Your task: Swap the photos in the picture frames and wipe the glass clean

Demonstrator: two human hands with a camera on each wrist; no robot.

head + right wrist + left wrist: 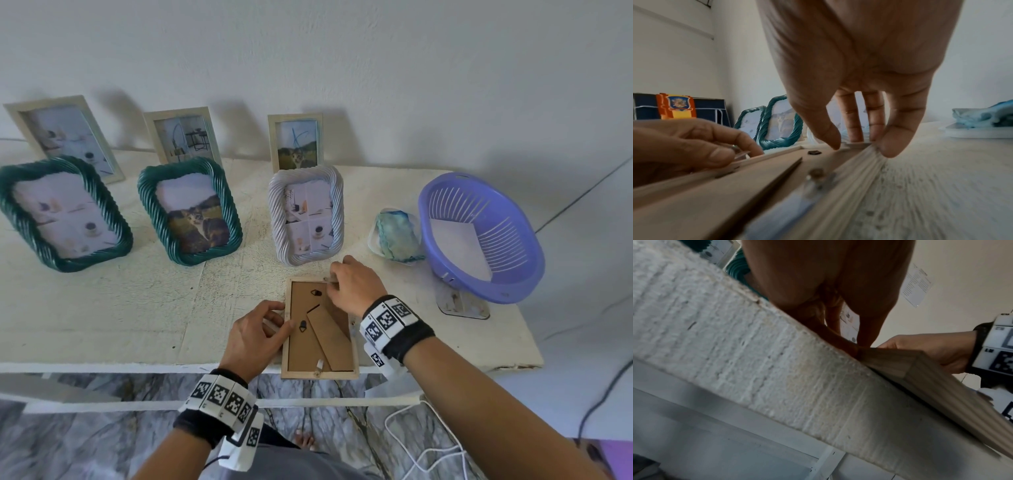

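here, the purple basket (513, 284) at the table's (102, 308) right edge holds a white sheet (462, 246). the wooden frame (320, 374) lies face-down at the front edge — brown backing up; left hand (255, 337) pinches a side clip, right hand (354, 287) pinches the top clip.

The tabletop (102, 308) is rough and matt, a white pitted coat. The frame (287, 342) lying face down is pale wood with a fine ribbed grain; its backing (301, 356) is matt brown board with small dark clips (303, 326) and a board stand (329, 337). Two green frames (191, 253) and a white frame (284, 246) have a glossy, rope-twisted moulding. The basket (527, 260) is smooth lilac plastic. The cloth (397, 236) is soft, crumpled, blue-green fabric.
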